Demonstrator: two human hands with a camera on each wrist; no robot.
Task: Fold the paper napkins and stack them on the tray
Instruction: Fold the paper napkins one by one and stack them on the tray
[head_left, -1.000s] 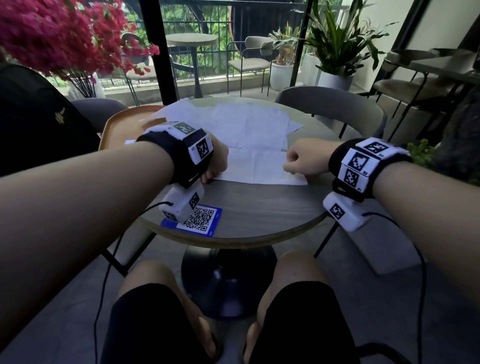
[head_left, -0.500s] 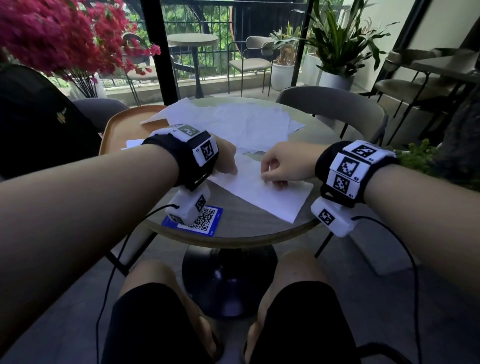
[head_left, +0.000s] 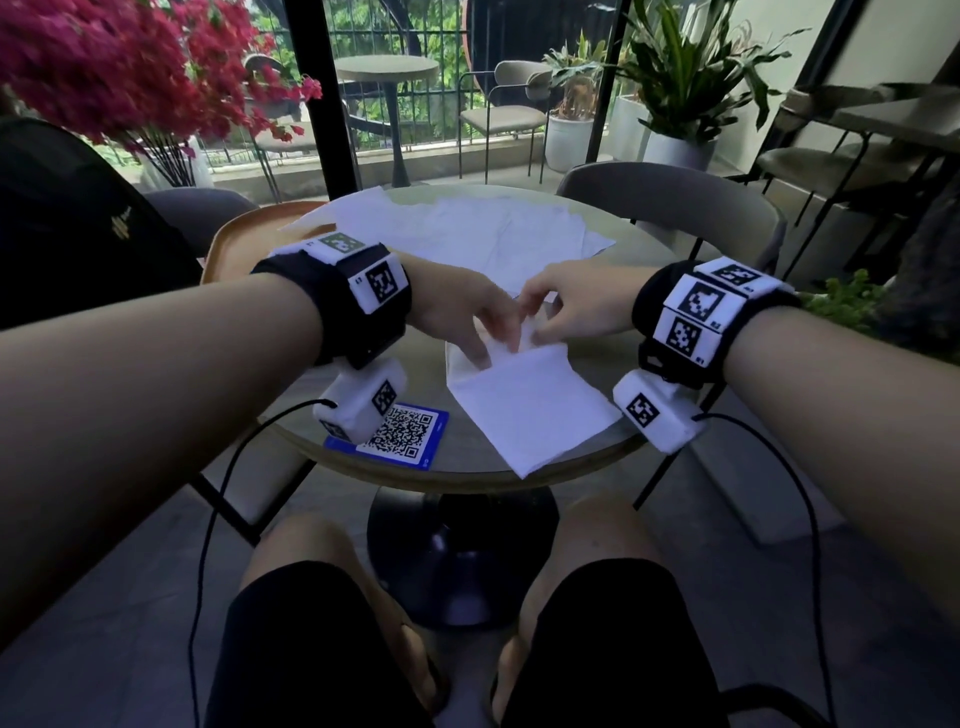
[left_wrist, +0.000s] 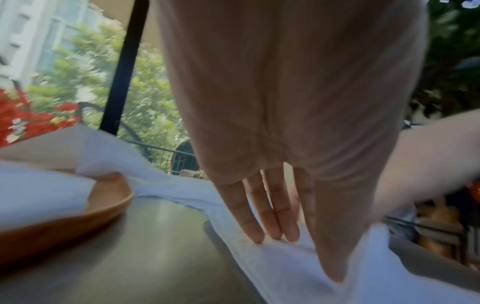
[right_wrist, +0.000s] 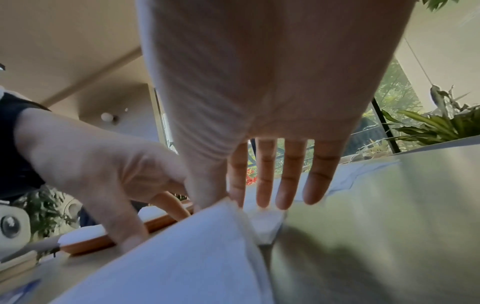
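Observation:
A white paper napkin (head_left: 530, 410) lies at the near edge of the round grey table (head_left: 613, 280), one corner over the rim. My left hand (head_left: 462, 312) rests straight fingers (left_wrist: 259, 216) on its far edge. Beside it, my right hand (head_left: 571, 306) pinches a raised flap of the same napkin (right_wrist: 207, 257) between thumb and forefinger, the other fingers (right_wrist: 288, 181) straight. Several unfolded napkins (head_left: 467, 234) lie spread at the table's far side. The orange tray (head_left: 234, 244) sits at the left, holding a white napkin (left_wrist: 39, 195).
A blue QR card (head_left: 405, 431) lies on the table near my left wrist. A grey chair (head_left: 675, 202) stands across the table, a black bag (head_left: 67, 218) at the left, red flowers (head_left: 104, 67) behind it. Cables hang from both wrists.
The napkin has slid toward me and turned, one corner now past the table's rim. Both hands came together at its far edge, and the right hand has lifted a flap there.

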